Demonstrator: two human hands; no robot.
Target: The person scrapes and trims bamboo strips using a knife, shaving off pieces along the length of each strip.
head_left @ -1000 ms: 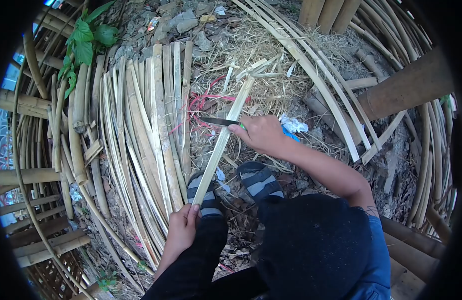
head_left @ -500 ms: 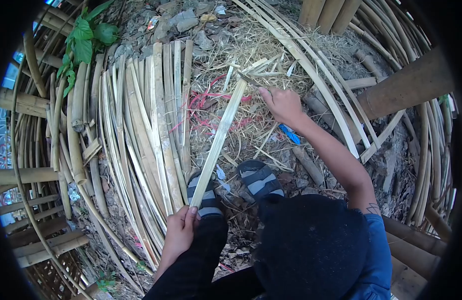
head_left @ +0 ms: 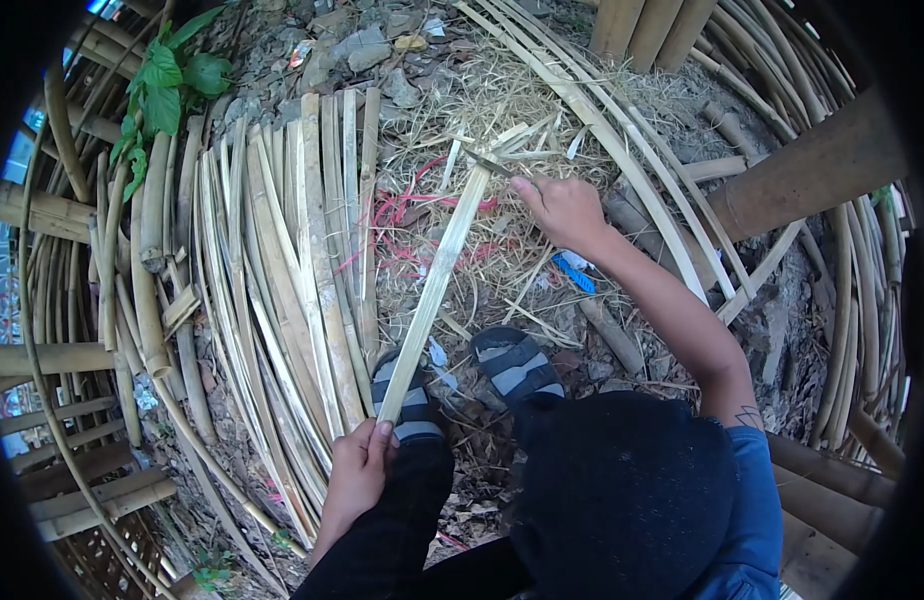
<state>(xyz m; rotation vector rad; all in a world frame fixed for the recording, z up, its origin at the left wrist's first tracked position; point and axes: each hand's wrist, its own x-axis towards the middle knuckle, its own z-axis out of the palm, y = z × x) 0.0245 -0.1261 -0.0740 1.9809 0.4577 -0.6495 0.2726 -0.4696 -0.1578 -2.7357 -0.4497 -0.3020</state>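
A pale split bamboo strip (head_left: 436,275) slants from low left up to the middle of the head view. My left hand (head_left: 362,462) is closed around its near end, beside my left foot. My right hand (head_left: 566,212) grips a knife (head_left: 489,163), its handle mostly hidden in the fist. The dark blade lies across the strip close to the far end. Beyond the blade, thin pale slivers (head_left: 520,135) stick out near the strip's tip. Both my feet wear grey-banded sandals (head_left: 519,364).
Many bamboo slats (head_left: 312,230) lie side by side on the left. Long curved strips (head_left: 622,150) and a thick bamboo pole (head_left: 812,165) are at the right. Shavings (head_left: 522,90), pink twine (head_left: 397,210) and a blue object (head_left: 575,274) litter the ground.
The knife and my right hand have shifted very slightly down and left relative to the frame. My left hand keeps its hold on the strip's near end. The whole view has shifted a little.
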